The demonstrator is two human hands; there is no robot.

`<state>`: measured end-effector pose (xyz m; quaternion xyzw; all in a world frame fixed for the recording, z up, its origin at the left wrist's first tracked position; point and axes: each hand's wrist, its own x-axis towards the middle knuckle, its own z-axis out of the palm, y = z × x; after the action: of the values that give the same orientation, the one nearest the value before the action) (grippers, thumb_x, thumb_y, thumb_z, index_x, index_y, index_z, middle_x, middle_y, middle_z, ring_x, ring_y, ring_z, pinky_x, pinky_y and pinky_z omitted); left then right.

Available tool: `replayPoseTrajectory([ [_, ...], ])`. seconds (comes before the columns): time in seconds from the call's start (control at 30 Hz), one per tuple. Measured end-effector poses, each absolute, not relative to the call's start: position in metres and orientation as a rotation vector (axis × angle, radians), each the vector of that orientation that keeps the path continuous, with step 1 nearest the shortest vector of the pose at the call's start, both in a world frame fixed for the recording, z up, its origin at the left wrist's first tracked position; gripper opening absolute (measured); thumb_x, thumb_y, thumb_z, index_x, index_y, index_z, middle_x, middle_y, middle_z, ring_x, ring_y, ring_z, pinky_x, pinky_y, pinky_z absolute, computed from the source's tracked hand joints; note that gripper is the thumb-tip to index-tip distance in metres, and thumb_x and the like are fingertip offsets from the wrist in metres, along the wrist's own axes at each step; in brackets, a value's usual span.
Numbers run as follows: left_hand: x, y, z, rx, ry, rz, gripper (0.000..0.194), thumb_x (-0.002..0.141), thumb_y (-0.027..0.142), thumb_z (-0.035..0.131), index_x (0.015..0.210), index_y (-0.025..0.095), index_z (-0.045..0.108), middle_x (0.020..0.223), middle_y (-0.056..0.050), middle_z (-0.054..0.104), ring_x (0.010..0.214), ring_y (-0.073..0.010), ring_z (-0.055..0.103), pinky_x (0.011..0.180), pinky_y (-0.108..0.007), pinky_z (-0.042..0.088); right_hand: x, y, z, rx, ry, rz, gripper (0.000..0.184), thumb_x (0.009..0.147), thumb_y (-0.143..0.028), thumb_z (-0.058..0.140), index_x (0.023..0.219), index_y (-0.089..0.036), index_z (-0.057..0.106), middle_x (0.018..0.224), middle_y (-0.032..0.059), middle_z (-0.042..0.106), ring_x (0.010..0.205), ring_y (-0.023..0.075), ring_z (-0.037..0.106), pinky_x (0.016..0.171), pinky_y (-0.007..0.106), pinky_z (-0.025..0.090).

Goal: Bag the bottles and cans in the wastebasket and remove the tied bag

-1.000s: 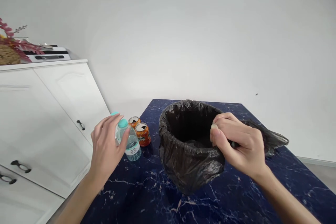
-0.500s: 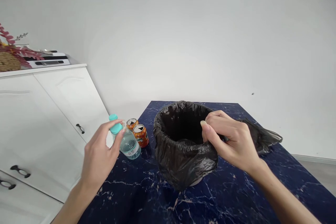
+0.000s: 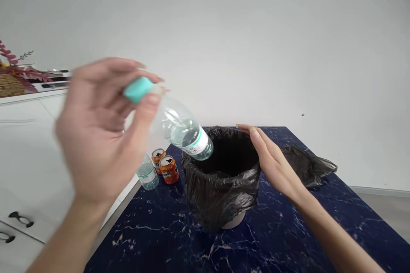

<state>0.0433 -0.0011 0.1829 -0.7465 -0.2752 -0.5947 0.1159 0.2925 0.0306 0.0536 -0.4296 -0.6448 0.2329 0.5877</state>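
Observation:
My left hand (image 3: 105, 123) is closed around the teal-capped neck of a clear plastic water bottle (image 3: 181, 121). The bottle tilts down to the right, its base over the rim of a trash can (image 3: 235, 221). Some liquid shows in its lower part. A black trash bag (image 3: 221, 198) lines the can and folds down over its outside. Against the right side of the bagged rim rests my right hand (image 3: 269, 158), fingers stretched out flat. Left of the can, a second water bottle (image 3: 148, 175) stands beside two opened orange soda cans (image 3: 169, 170).
The blue marbled table (image 3: 153, 234) meets a pale wall at the back. On its right side lies another black plastic bag (image 3: 307, 166), crumpled. White cabinets (image 3: 28, 149) stand to the left, with a wicker basket (image 3: 10, 85) and red foliage on top.
My left hand has lifted one bottle from the table, up and right, over the can's rim. My right hand has gone from a pinch at the bag's rim to lying flat against it.

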Motion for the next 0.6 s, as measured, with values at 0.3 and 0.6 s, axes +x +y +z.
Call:
replayPoseTrajectory([
  [0.3,0.083,0.066,0.160,-2.877,-1.064,-1.459,0.033,0.099,0.031,0.077,0.128,0.024,0.064,0.129,-0.007,0.078,0.118,-0.0238,0.077,0.110,-0.042,0.061,0.294,0.036,0.054,-0.950,-1.491,0.675,0.058,0.110,-0.070,0.038,0.143,-0.030,0.065,0.159,0.0074,0.059,0.156,0.0287,0.045,0.133,0.054,0.027],
  [0.6,0.082,0.111,0.139,-3.166,-1.281,-0.936,0.035,0.092,0.036,0.078,0.123,0.025,0.067,0.130,-0.008,0.078,0.121,-0.0265,0.076,0.109,-0.046,0.059,0.297,0.038,0.059,-0.966,-1.525,0.713,0.058,0.108,-0.072,0.040,0.141,-0.030,0.065,0.159,0.0083,0.059,0.156,0.0315,0.044,0.130,0.055,0.033],
])
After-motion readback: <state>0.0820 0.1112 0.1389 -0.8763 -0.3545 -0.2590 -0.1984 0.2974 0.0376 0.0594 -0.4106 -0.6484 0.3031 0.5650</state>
